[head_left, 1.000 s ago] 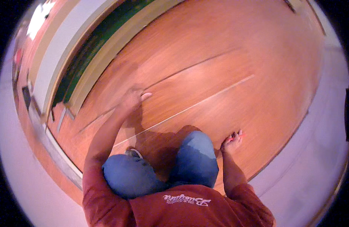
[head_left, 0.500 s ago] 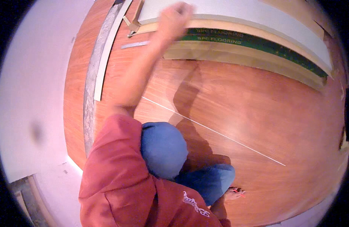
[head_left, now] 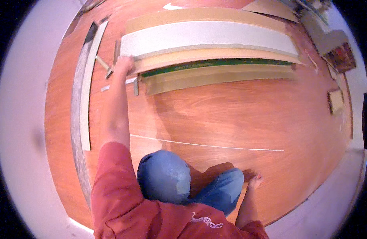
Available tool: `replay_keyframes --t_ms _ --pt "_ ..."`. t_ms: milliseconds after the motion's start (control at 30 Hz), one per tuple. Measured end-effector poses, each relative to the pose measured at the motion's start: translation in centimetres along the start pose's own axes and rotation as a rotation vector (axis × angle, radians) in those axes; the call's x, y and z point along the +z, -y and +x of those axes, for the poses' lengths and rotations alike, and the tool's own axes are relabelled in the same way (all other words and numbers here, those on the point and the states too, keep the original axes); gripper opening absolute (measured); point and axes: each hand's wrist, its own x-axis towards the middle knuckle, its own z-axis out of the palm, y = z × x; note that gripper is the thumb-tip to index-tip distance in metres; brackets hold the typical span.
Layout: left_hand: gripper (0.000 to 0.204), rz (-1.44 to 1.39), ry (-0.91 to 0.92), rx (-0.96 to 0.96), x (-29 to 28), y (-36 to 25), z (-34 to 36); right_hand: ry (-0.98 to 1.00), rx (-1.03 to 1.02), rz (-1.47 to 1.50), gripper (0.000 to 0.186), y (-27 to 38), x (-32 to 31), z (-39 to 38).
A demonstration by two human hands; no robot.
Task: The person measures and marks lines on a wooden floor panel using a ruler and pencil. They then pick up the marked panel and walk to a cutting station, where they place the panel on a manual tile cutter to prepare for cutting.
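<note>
While the left hand (head_left: 125,64) is reaching by the long carton (head_left: 231,62), likely needing grip, neither hand's openness or hold is showing clearly.

Long tan cardboard carton (head_left: 223,79), open at the top, lies lengthwise across the far part of the reddish wood-grain floor (head_left: 231,115); its near side carries a dark green lettered band, with plain tan cardboard below. White board (head_left: 207,38), long and plain-faced, lies flat within the carton; near left corner partly hidden.
</note>
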Motion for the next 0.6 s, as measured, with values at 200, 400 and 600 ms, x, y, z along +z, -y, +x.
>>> replay_keyframes --t_ms 200,400,600 --pt "0.034 0.154 0.149 0.110 -4.0 -1.6 -3.0 0.386 -0.618 0.668 0.044 40.0 -5.4 -5.7" --pt "0.027 0.016 -0.020 0.067 -0.7 0.7 -1.7 0.422 -1.624 0.844 0.038 62.8 -17.2 -16.7" --pt "0.032 0.079 -0.204 -0.067 -2.1 13.8 7.8 0.275 -1.778 0.978 0.045 64.6 -19.9 -17.3"
